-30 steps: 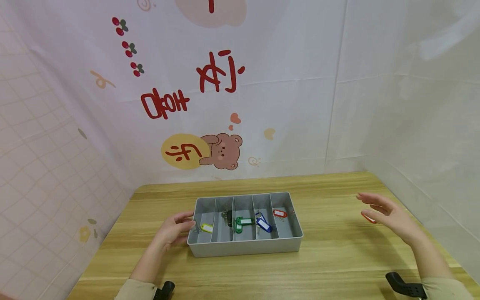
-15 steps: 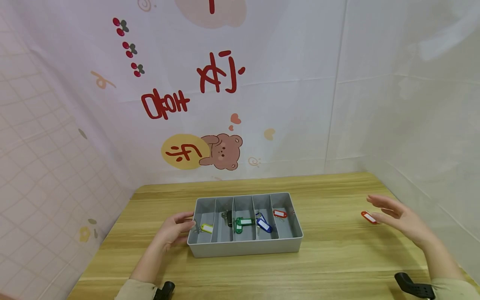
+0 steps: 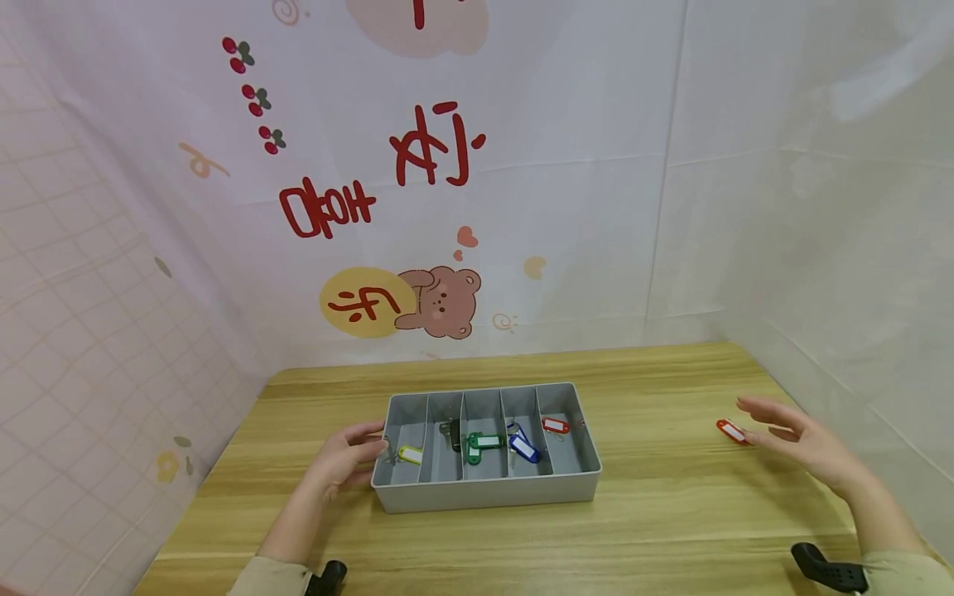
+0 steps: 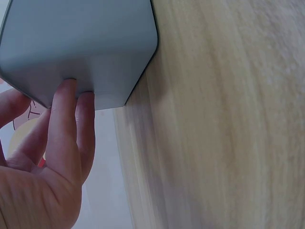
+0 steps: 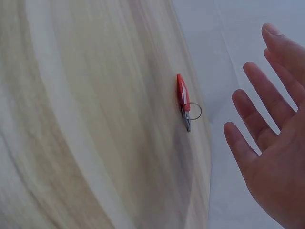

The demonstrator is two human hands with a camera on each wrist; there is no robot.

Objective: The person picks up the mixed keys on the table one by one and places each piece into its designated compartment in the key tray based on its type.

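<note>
My left hand is at the left end of a grey divided tray. Its thumb reaches the rim, and in the left wrist view straight fingers touch the outer end wall. The compartments hold, from left to right, a yellow key tag, a dark-headed key, green key tags, blue key tags and a red key tag. Another red key tag, with a ring and key, lies on the table at right. My right hand hovers beside it, fingers spread, holding nothing.
The wooden table is bounded by a white printed curtain at the back and by hanging cloth on both sides. Dark straps circle both wrists below beige sleeves.
My right hand has drawn a little to the right, uncovering more of the loose red key tag, which stays put. My left hand and the tray have not moved.
</note>
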